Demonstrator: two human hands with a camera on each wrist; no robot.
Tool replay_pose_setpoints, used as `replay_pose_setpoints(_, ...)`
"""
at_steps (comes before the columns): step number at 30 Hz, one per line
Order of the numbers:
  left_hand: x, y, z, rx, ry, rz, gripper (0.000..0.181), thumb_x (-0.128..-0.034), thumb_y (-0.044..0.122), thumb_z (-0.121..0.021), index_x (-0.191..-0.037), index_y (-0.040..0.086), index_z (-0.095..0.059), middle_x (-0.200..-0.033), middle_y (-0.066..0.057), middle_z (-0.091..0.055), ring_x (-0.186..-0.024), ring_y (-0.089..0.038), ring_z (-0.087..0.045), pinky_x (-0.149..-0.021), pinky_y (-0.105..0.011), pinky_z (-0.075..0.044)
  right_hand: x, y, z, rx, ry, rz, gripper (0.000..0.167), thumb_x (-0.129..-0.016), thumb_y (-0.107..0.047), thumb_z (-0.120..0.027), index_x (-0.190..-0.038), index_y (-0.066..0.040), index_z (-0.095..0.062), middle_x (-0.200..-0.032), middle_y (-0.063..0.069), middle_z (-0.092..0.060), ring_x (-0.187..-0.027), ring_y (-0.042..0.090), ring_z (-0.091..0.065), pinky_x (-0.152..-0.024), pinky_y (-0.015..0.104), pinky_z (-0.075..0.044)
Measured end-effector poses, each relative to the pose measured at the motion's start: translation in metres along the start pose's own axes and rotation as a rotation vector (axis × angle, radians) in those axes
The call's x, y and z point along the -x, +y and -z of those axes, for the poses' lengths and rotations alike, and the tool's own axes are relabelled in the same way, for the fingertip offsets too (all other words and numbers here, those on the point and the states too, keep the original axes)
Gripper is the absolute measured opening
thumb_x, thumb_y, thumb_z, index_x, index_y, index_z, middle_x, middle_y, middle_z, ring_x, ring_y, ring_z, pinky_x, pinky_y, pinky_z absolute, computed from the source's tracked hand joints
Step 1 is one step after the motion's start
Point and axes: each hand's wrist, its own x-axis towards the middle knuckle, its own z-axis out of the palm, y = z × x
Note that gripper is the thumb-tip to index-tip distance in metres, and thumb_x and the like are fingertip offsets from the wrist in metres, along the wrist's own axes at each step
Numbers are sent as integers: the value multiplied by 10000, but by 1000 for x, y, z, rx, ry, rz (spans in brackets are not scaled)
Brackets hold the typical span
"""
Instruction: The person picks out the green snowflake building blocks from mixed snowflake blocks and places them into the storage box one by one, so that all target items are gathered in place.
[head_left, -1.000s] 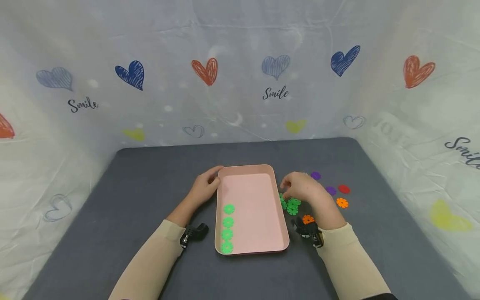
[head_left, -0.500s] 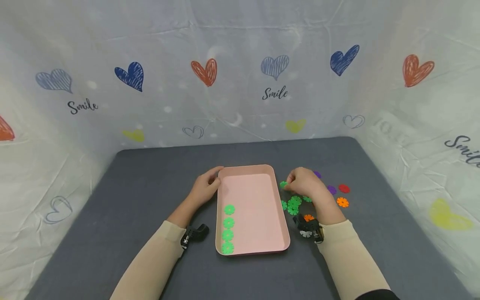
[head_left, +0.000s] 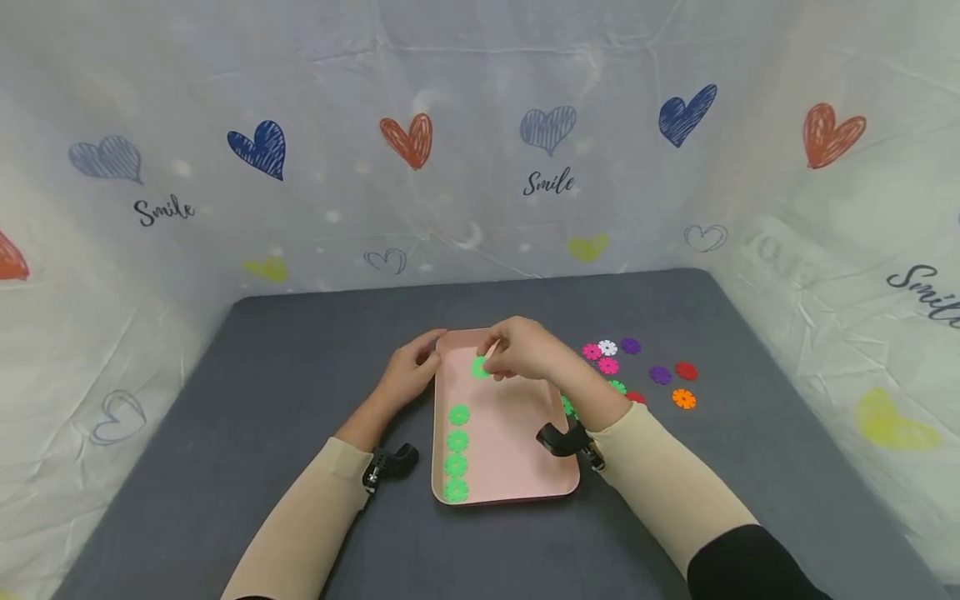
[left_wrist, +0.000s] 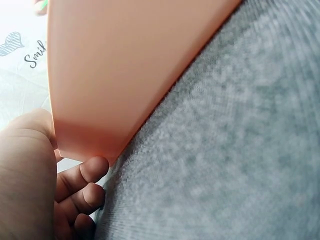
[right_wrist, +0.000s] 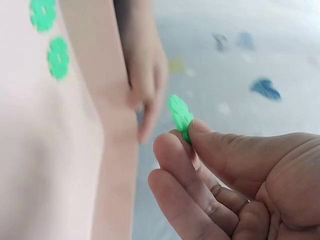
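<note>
The left hand (head_left: 403, 375) grips the pink tray (head_left: 510, 454) at its far left corner; in the left wrist view its fingers curl at the tray's (left_wrist: 115, 65) end. Over the far part of the tray, the right hand (head_left: 528, 350) pinches a green flower-shaped piece (head_left: 478, 367) between thumb and fingertips. The right wrist view shows that piece (right_wrist: 180, 114) tilted on edge, held clear of the tray. Several green pieces (head_left: 457, 440) lie in a column along the tray's left side.
Right of the tray, on the dark table (head_left: 337, 333), lie pink (head_left: 608, 366), white (head_left: 607, 347), purple (head_left: 661, 375), red (head_left: 686, 371) and orange (head_left: 684, 399) pieces. Green ones beside the tray are partly hidden by the right forearm. A printed curtain (head_left: 480, 75) stands behind.
The right hand has picked up a green piece from the group at the right and moved left over the tray. The left hand has stayed at the tray's corner.
</note>
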Motion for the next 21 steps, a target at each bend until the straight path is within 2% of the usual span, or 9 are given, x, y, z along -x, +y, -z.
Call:
replay_pose_setpoints(3, -2, 1, 2, 6, -11, -12, 499, -1006, 170, -502, -1502, 127, -544, -860, -74, -677, -580, -192, -490, -579, -365, -401, -10, -9, -14, 139, -18, -5, 116, -931, -108, -733, -1046, -122, -735, -774, 51, -731, -786, 284, -704, -697, 330, -515)
replay_pose_setpoints(5, -3, 1, 4, 9, -13, -18, 498, -1006, 167, -500, -1499, 118, -545, -805, -61, -643, -568, -196, -474, -575, -369, -396, -21, -10, -24, 201, -18, -7, 113, -903, -65, -734, -994, -131, -732, -764, 45, -720, -656, 207, -631, -632, 279, -454)
replay_pose_setpoints(7, -4, 0, 6, 7, -13, -26, 496, -1004, 162, -498, -1495, 114, -549, -780, -40, -626, -565, -194, -468, -576, -370, -394, -32, -9, -35, 256, -10, 2, 118, -868, -16, -742, -924, -119, -737, -732, 28, -690, -595, 139, -532, -605, 254, -416)
replay_pose_setpoints(9, -3, -1, 6, 1, -13, -34, 493, -1007, 158, -496, -1495, 110, -548, -763, -23, -617, -560, -184, -460, -576, -367, -393, -41, -6, -47, 288, -5, 18, 110, -846, 28, -748, -842, -80, -730, -659, 11, -605, -549, 118, -401, -567, 247, -368)
replay_pose_setpoints(11, -3, -2, 6, -1, -20, -37, 492, -1012, 156, -491, -1499, 109, -543, -713, -21, -586, -543, -172, -435, -567, -359, -384, -46, -2, -58, 359, 11, 41, 138, -838, 31, -771, -760, -72, -721, -607, -39, -529, -536, 112, -361, -556, 243, -347)
replay_pose_setpoints(16, -2, -1, 3, 8, -38, -29, 498, -1020, 156, -485, -1514, 117, -525, -667, -16, -557, -518, -162, -409, -545, -347, -374, -45, 7, -70, 443, 29, 66, 302, -873, -8, -723, -619, -101, -589, -527, -46, -382, -504, 104, -277, -537, 252, -278)
replay_pose_setpoints(19, -3, 0, 1, 12, -30, -23, 502, -1011, 155, -494, -1510, 120, -531, -691, -23, -571, -525, -171, -420, -545, -347, -374, -34, 8, -60, 403, 46, 72, 206, -920, -77, -708, -720, -100, -662, -620, -64, -493, -525, 77, -373, -554, 241, -342)
replay_pose_setpoints(21, -4, 0, 0, 12, -24, -22, 502, -1006, 155, -501, -1505, 118, -538, -721, -38, -593, -538, -175, -436, -553, -351, -380, -21, 9, -43, 347, 65, 84, 105, -949, -134, -704, -859, -89, -735, -740, -44, -612, -593, 85, -508, -601, 252, -431)
